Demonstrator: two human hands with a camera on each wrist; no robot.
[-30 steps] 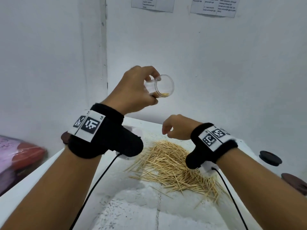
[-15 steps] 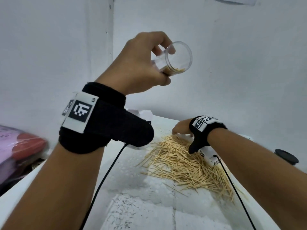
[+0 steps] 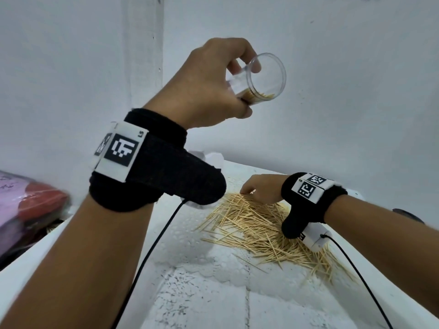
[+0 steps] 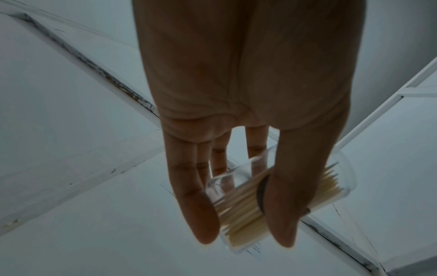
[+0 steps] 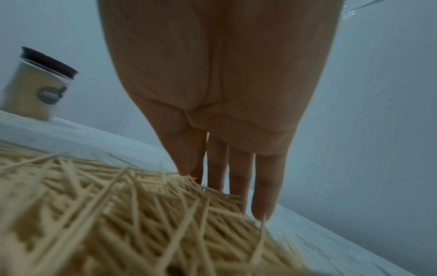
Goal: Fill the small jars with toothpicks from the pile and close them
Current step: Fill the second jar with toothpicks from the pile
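Clear jar [image 3: 260, 83], part-filled w/ toothpicks, now held higher, at 12 o'clock above the worktop [image 3: 202, 293], tipped on its side, mouth to the right; left hand [image 3: 211, 84] fingers grasp it. Right hand [image 3: 261, 188] has dropped from mid-air to the pile [image 3: 268, 231] at 3 o'clock, fingers straight, tips on the sticks, nothing gathered yet. Next pinch looks imminent; jar far from full. One capped, filled jar [image 5: 39, 84] stands beyond.
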